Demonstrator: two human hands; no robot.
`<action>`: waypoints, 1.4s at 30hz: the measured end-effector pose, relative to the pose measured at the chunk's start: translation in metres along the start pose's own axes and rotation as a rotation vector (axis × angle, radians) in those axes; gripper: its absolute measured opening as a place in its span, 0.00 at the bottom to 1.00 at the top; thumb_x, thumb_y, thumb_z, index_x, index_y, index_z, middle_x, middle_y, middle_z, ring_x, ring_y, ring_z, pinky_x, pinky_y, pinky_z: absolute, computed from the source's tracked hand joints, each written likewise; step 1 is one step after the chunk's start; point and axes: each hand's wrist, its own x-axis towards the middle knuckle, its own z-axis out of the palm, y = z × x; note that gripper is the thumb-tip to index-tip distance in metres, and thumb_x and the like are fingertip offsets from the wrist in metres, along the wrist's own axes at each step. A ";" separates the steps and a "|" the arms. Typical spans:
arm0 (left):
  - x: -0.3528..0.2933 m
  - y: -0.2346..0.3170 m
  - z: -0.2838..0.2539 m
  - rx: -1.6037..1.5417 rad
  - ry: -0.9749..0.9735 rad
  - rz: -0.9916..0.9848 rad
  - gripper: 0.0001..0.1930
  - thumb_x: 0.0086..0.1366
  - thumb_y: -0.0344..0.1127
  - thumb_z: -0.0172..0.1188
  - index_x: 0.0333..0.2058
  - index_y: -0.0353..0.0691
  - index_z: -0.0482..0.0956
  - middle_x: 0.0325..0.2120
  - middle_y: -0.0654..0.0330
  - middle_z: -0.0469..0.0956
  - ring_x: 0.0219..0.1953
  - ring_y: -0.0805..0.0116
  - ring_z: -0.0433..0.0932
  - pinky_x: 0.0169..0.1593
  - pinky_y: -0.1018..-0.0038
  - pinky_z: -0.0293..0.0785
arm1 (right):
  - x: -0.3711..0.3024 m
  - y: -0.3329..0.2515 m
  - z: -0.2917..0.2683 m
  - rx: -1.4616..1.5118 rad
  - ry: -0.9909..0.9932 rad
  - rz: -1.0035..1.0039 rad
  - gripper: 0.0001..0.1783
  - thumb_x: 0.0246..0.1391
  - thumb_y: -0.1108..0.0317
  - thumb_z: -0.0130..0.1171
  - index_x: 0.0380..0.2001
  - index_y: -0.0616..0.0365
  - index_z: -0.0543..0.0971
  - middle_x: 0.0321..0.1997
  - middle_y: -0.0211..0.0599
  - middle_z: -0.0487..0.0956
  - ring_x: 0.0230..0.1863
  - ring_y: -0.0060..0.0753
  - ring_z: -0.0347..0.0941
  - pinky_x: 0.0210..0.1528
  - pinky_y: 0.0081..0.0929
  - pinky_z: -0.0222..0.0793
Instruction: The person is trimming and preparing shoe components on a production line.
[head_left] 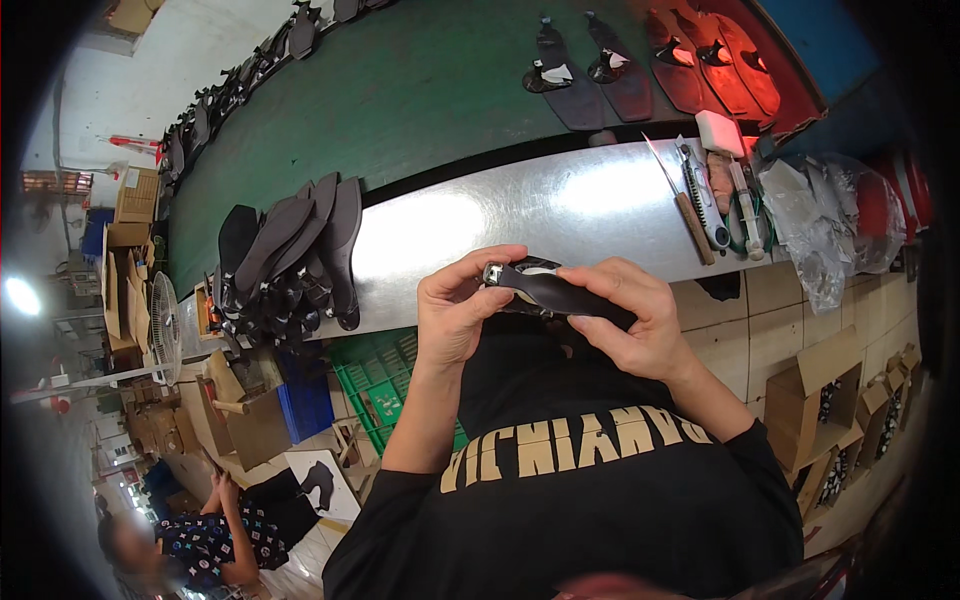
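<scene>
In front of my body, a dark sandal (560,292) is held up between both hands. My left hand (455,310) pinches its shiny silver end between thumb and fingers. My right hand (640,318) is closed around the long black end of the same sandal. A pale patch shows between the black parts in the middle. My fingers hide some of it. To the left, dark shoe soles (290,245) lie heaped on the metal ledge (520,215), some with dangling black straps.
Beyond the ledge runs a green conveyor belt (400,110). Soles with straps (570,90) lie on it, several under red light. A knife (712,205), an awl (690,210) and a plastic bag (840,220) are at right. A green crate (380,385) stands below; another person (215,535) sits lower left.
</scene>
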 end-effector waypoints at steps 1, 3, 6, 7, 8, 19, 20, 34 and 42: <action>0.000 0.001 0.000 0.001 -0.003 -0.005 0.18 0.52 0.17 0.61 0.44 0.30 0.79 0.47 0.47 0.77 0.46 0.62 0.79 0.48 0.70 0.79 | 0.001 0.000 0.000 -0.045 0.007 -0.036 0.23 0.41 0.78 0.63 0.46 0.62 0.79 0.34 0.40 0.79 0.33 0.33 0.75 0.37 0.25 0.69; 0.000 0.002 0.000 0.069 -0.024 0.012 0.18 0.52 0.16 0.61 0.44 0.30 0.80 0.48 0.45 0.77 0.48 0.61 0.78 0.48 0.72 0.78 | 0.004 -0.003 -0.001 -0.088 0.019 -0.065 0.23 0.41 0.77 0.63 0.46 0.60 0.79 0.33 0.40 0.79 0.32 0.36 0.75 0.35 0.26 0.69; -0.003 0.001 -0.001 0.166 -0.085 0.080 0.20 0.52 0.14 0.59 0.46 0.30 0.80 0.51 0.42 0.74 0.51 0.59 0.76 0.49 0.73 0.77 | 0.008 -0.009 -0.005 -0.177 -0.022 -0.100 0.23 0.41 0.76 0.64 0.46 0.60 0.79 0.30 0.39 0.77 0.31 0.37 0.74 0.34 0.28 0.69; -0.003 0.001 -0.002 0.166 -0.091 0.069 0.20 0.52 0.14 0.59 0.46 0.30 0.80 0.51 0.42 0.74 0.51 0.59 0.76 0.49 0.73 0.77 | 0.009 -0.010 -0.007 -0.195 -0.061 -0.103 0.24 0.40 0.77 0.64 0.46 0.61 0.79 0.30 0.40 0.77 0.31 0.37 0.74 0.34 0.27 0.69; -0.003 0.001 -0.002 0.169 -0.123 0.103 0.21 0.52 0.13 0.59 0.46 0.30 0.79 0.52 0.41 0.73 0.51 0.58 0.76 0.50 0.73 0.76 | 0.010 -0.012 -0.009 -0.213 -0.099 -0.107 0.24 0.39 0.78 0.64 0.46 0.62 0.79 0.30 0.40 0.77 0.31 0.37 0.74 0.34 0.27 0.68; -0.006 0.004 -0.005 0.350 -0.300 0.179 0.23 0.50 0.11 0.56 0.48 0.30 0.79 0.55 0.37 0.69 0.54 0.58 0.74 0.52 0.72 0.75 | 0.007 -0.015 -0.004 -0.354 -0.120 -0.180 0.26 0.39 0.75 0.66 0.47 0.61 0.77 0.31 0.39 0.76 0.32 0.42 0.74 0.36 0.34 0.70; -0.006 0.004 -0.003 0.372 -0.309 0.188 0.23 0.51 0.12 0.56 0.48 0.30 0.78 0.55 0.38 0.69 0.54 0.58 0.75 0.50 0.72 0.76 | 0.006 -0.015 -0.004 -0.373 -0.136 -0.171 0.27 0.38 0.76 0.65 0.48 0.62 0.77 0.32 0.40 0.77 0.33 0.43 0.75 0.36 0.32 0.69; -0.019 -0.001 0.017 0.276 -0.021 -0.207 0.23 0.63 0.18 0.45 0.56 0.38 0.72 0.60 0.52 0.67 0.53 0.66 0.75 0.43 0.75 0.82 | 0.004 0.005 0.003 -0.255 -0.135 -0.023 0.10 0.42 0.76 0.63 0.32 0.58 0.80 0.27 0.37 0.74 0.30 0.39 0.72 0.31 0.30 0.66; -0.021 -0.010 0.020 0.281 0.081 -0.164 0.25 0.56 0.15 0.51 0.54 0.34 0.74 0.57 0.49 0.70 0.49 0.67 0.77 0.40 0.78 0.81 | 0.002 0.012 0.006 -0.365 -0.126 -0.167 0.11 0.41 0.77 0.64 0.32 0.57 0.81 0.29 0.37 0.73 0.30 0.41 0.72 0.31 0.32 0.66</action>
